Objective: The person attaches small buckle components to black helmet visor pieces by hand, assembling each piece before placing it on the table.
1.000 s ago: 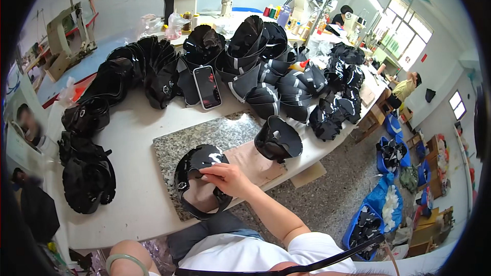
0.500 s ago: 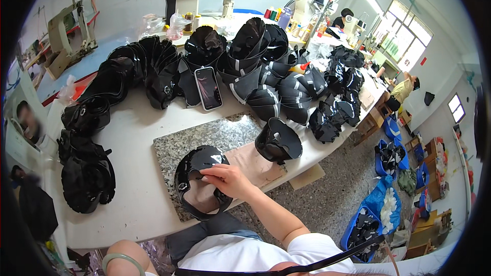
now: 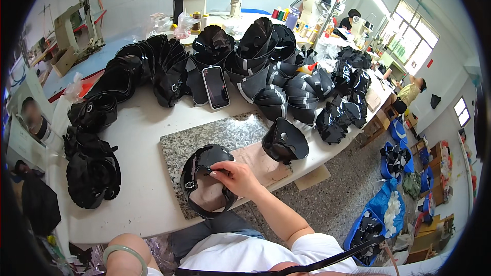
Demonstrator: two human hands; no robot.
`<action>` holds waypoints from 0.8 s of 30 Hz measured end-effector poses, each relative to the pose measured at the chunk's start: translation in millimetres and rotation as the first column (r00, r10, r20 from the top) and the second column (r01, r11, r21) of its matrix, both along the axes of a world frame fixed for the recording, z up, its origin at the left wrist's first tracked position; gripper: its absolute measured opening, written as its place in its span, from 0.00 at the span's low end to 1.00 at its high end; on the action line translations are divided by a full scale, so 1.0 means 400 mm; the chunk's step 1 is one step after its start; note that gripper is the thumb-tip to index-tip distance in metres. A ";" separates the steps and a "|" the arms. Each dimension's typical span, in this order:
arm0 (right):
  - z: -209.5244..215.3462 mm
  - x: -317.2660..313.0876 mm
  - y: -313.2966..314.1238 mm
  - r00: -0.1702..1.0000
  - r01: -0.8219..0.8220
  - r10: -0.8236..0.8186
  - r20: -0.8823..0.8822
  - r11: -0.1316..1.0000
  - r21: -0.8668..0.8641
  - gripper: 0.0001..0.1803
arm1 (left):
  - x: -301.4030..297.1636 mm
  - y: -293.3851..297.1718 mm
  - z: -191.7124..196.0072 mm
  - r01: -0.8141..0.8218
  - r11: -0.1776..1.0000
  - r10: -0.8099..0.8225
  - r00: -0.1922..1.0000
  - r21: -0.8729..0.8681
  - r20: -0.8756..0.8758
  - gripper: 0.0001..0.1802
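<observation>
One hand, right hand (image 3: 236, 178), pinches glossy black curved leather piece (image 3: 203, 180) on speckled granite slab (image 3: 215, 135); left hand apparently unseen; loose pinch risks piece slipping.

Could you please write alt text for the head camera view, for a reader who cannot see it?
A person's right hand presses a curved black shoe piece onto a grey stone slab on a white table. Piles of similar black pieces and a phone lie behind it. The left hand is out of view.

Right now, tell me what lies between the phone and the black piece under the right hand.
In the head view, only speckled granite slab separates phone from black piece under right hand.
</observation>
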State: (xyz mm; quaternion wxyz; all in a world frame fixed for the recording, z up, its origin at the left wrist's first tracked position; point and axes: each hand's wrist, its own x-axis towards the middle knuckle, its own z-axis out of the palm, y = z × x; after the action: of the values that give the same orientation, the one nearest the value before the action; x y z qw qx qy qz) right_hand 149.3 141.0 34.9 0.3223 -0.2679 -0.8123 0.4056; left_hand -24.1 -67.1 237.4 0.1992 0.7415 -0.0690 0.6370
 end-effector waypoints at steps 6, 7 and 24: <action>-0.003 0.009 0.007 1.000 0.000 0.001 -0.019 0.999 0.051 0.08 | 0.010 0.082 -0.016 0.212 0.969 -0.219 0.975 0.130 0.042 0.11; -0.009 0.009 0.008 1.000 -0.004 0.006 -0.026 0.997 0.079 0.08 | 0.020 0.079 -0.018 0.193 0.975 -0.208 0.966 0.109 0.151 0.11; 0.021 0.052 -0.031 0.984 -0.024 0.037 -0.173 0.997 0.075 0.08 | 0.056 0.269 -0.462 -0.532 -0.019 0.163 0.834 -0.847 -0.528 0.18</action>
State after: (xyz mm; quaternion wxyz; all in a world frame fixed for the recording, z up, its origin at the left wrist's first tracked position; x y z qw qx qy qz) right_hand 170.0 128.4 43.3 0.3953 -0.2071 -0.7992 0.4026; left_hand -1.5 40.4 52.7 0.4801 0.4816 0.5930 0.4312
